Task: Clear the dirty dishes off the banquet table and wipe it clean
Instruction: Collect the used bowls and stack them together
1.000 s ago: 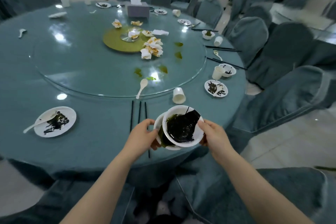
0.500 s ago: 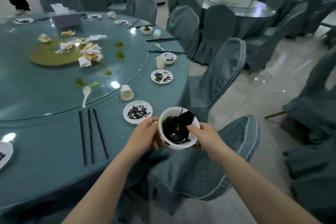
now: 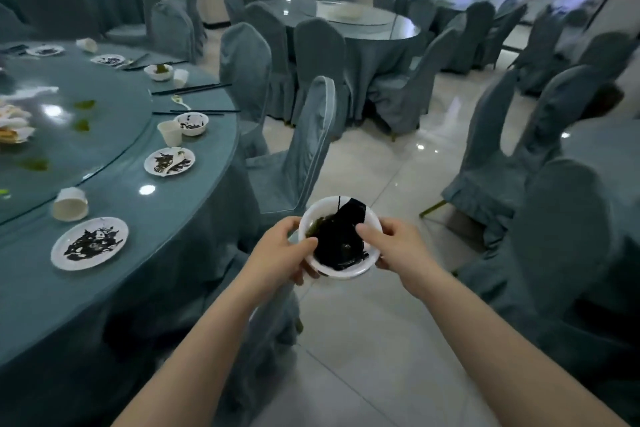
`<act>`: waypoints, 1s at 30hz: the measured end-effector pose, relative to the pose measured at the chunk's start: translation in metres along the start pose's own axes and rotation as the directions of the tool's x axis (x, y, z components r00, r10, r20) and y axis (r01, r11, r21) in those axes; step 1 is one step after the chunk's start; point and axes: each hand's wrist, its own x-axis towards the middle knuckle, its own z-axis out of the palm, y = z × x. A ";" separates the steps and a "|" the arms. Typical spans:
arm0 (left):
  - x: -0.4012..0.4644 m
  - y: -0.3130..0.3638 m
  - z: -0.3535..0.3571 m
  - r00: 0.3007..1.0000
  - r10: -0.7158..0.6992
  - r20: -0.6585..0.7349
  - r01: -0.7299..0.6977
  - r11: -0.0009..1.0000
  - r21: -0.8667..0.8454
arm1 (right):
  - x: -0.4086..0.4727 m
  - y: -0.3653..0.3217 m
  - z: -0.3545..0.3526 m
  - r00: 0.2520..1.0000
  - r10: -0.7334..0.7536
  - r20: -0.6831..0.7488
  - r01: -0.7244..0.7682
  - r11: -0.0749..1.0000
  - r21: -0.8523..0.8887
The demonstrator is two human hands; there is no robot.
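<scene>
Hands gripping a white bowl (image 3: 341,265) from both sides, holding it up over the tiled floor (image 3: 377,340), right of the banquet table (image 3: 166,229) and clear of its edge. Left hand (image 3: 278,255) curling round the bowl's left rim, thumb hooking over the lip. Right hand (image 3: 394,246) clasping the right rim, thumb reaching over into the bowl. Dark, wet food scraps (image 3: 341,239) filling the bowl. Sitting on the table at left: a smeared plate (image 3: 89,243) near the edge, a tipped paper cup (image 3: 70,204) just beyond it, farther off another dirty plate (image 3: 169,161), an upright cup (image 3: 170,133) and a small stained bowl (image 3: 192,123). Standing between table and bowl: a covered chair (image 3: 301,149).
</scene>
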 end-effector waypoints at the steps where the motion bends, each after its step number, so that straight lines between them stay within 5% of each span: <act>1: 0.007 0.004 0.016 1.000 -0.001 -0.008 0.001 1.000 -0.005 | 0.005 0.002 -0.017 1.000 0.013 -0.006 -0.013 1.000 0.006; 14: 0.129 0.021 0.101 0.989 -0.075 -0.128 0.079 0.997 0.022 | 0.101 0.027 -0.146 0.989 0.100 -0.105 -0.092 0.992 0.080; 30: 0.342 0.036 0.071 0.929 -0.156 -0.335 0.103 0.980 -0.170 | 0.316 -0.033 -0.188 0.992 0.094 0.079 -0.094 0.996 -0.002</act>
